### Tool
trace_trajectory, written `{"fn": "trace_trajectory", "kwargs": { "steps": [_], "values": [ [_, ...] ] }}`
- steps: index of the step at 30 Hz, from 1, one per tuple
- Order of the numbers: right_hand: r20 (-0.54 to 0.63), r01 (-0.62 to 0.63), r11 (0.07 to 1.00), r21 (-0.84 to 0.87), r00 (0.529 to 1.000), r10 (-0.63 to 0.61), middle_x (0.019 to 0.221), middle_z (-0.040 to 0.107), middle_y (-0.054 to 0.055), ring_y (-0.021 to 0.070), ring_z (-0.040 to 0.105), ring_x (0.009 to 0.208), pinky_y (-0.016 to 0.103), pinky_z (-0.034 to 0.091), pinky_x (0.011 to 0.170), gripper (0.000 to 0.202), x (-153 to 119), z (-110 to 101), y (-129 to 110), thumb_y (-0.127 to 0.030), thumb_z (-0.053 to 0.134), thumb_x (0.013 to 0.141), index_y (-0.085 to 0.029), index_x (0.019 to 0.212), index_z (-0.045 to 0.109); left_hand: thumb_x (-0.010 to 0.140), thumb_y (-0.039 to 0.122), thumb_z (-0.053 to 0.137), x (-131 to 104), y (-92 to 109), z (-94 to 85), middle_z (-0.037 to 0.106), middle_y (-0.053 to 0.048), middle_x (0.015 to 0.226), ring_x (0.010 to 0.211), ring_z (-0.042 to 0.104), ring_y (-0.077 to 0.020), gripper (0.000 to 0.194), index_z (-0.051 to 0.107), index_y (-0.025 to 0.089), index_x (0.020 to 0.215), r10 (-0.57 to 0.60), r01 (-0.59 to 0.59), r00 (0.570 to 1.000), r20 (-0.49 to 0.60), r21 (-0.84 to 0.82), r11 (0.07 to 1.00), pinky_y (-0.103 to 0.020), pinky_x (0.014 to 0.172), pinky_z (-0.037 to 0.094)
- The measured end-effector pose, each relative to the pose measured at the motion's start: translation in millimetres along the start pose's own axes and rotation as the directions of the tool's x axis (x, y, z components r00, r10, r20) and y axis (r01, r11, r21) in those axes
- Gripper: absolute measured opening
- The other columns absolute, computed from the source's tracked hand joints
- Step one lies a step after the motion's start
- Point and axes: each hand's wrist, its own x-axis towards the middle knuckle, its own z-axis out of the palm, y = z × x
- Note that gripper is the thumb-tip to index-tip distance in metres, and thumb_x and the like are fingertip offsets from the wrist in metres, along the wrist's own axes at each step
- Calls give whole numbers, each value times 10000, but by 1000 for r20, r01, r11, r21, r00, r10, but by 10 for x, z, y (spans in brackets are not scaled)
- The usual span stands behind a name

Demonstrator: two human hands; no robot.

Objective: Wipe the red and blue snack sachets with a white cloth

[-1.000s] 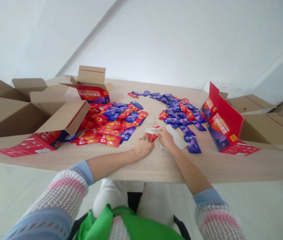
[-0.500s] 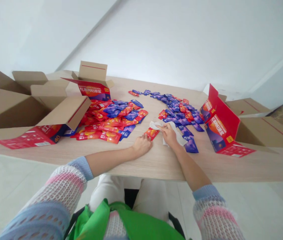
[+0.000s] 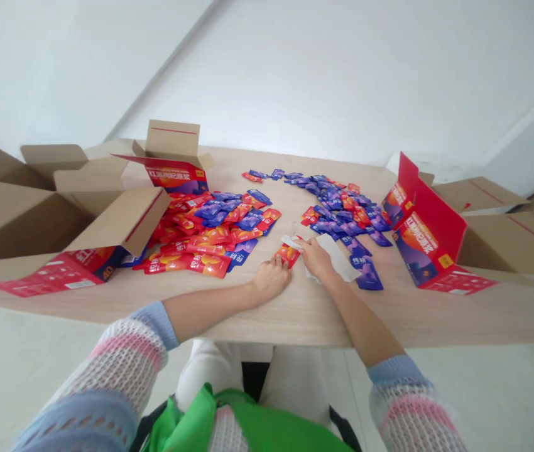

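A red sachet [image 3: 288, 253] lies on the table in front of me. My left hand [image 3: 272, 277] is closed at its lower end, fingers curled on the sachet. In my right hand [image 3: 316, 258] is a white tissue [image 3: 339, 256], gripped with part of it against the sachet's upper end and the rest spread out under the wrist. Left of my hands is a heap of red and purple sachets [image 3: 210, 242]. A second pile, mostly purple sachets [image 3: 337, 210], spreads to the right, with one purple sachet [image 3: 365, 274] close beside the tissue.
Open printed cartons stand at both sides: one at the front left [image 3: 78, 267], one behind the left heap [image 3: 173, 172], and red cartons [image 3: 427, 245] at the right. The wooden table [image 3: 248, 320] ends just before my lap. A white wall [image 3: 305, 81] rises behind it.
My right hand and the tissue have shifted slightly over the sachet's upper end. The left hand keeps its place on the sachet. The whole view has tilted a little.
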Motion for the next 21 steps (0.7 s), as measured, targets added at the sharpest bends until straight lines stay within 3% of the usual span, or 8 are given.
{"fn": "trace_trajectory", "kwargs": {
  "steps": [6,10,13,18,21],
  "values": [
    [-78,-1,995,100,997,9,1044,565,38,166,564,909,230,425,771,374,2,-11,29,-225,435,928,-332,1258,575,943,218,340,-7,-37,7,570,-256,1213,1101,581,-297,378,619,51,1135,-20,20,1000,-1,61,998,-397,804,511],
    [-219,169,960,223,968,-119,1053,550,42,171,549,957,261,438,840,341,13,27,55,-284,428,947,-321,1240,599,928,211,358,16,-91,46,568,-226,1254,1086,602,-281,372,635,93,1147,-25,26,1000,-4,73,997,-386,816,519],
    [-262,279,917,284,943,-206,1035,543,43,166,547,922,280,451,831,341,-30,16,1,-316,409,958,-333,1237,603,921,213,375,14,-94,28,552,-231,1275,1078,607,-282,369,628,91,1161,-18,19,1000,-5,87,996,-388,820,518],
    [-93,362,861,357,931,-353,991,568,33,158,558,896,267,459,809,313,-96,9,-170,-326,428,954,-342,1179,645,941,234,346,10,-89,9,670,-178,1048,946,651,-259,366,650,99,1096,-18,18,1000,1,45,999,-377,789,523],
    [-14,327,872,363,938,-346,968,584,46,168,569,881,276,461,805,304,-104,11,-204,-351,472,933,-321,1177,651,941,234,349,9,-81,4,684,-157,994,907,656,-254,359,656,103,1075,-24,25,1000,-15,37,999,-373,772,526]
  ]
}}
